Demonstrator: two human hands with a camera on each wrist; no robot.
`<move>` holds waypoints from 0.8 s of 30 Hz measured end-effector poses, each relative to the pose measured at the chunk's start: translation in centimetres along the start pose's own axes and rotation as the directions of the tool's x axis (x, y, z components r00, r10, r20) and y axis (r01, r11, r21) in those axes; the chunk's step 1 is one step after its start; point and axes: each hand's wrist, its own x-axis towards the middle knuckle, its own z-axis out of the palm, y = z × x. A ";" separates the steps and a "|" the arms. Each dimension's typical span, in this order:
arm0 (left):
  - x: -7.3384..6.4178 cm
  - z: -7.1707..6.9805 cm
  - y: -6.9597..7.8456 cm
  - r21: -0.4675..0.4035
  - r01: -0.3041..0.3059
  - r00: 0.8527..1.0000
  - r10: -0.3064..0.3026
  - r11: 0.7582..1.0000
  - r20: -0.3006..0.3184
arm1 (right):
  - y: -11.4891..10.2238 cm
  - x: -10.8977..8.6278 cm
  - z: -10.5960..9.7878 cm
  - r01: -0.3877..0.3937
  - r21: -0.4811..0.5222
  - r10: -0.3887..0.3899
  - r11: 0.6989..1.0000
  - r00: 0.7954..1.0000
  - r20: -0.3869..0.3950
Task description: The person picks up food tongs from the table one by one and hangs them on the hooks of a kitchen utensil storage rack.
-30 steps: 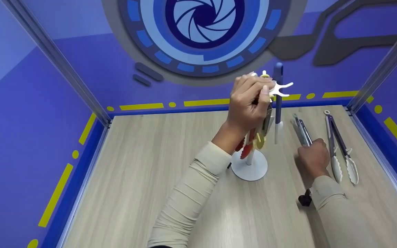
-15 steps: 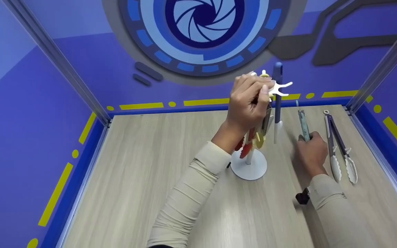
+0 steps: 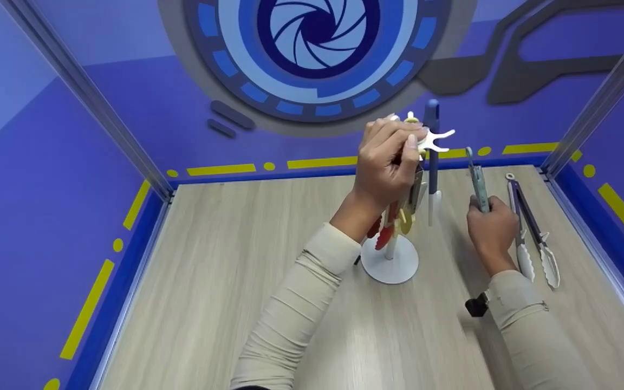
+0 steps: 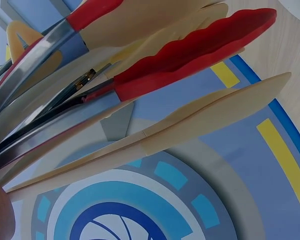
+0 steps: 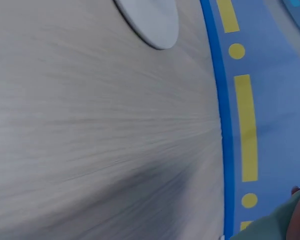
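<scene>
My left hand (image 3: 388, 160) grips the top of a white hanging stand, its forked hook (image 3: 435, 141) showing beyond the fingers. From this stand hang red-tipped tongs (image 4: 200, 55), beige tongs (image 4: 215, 115) and a pair with a dark blue handle (image 3: 432, 162). Its round white base (image 3: 390, 262) rests on the table. To the right, my right hand (image 3: 491, 227) holds grey-green tongs (image 3: 479, 187) above the table, their looped end pointing up and away. The fist hides their lower part. In the right wrist view only a bit of that hand and a green surface (image 5: 270, 225) appear.
Dark-handled tongs (image 3: 534, 222) with white scalloped tips lie spread on the table, right of my right hand. Blue printed panels (image 3: 128, 97) with metal corner posts enclose the wooden table (image 3: 225, 260) at the back and sides.
My right hand has lifted the grey-green tongs off the table and tipped their looped end upward. The left hand keeps its hold on the stand.
</scene>
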 end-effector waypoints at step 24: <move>-0.1 0.1 0.1 0.002 0.014 1.000 -0.014 1.000 0.000 | -6.1 -1.2 -1.8 0.281 0.167 -0.251 0.945 0.950 -0.184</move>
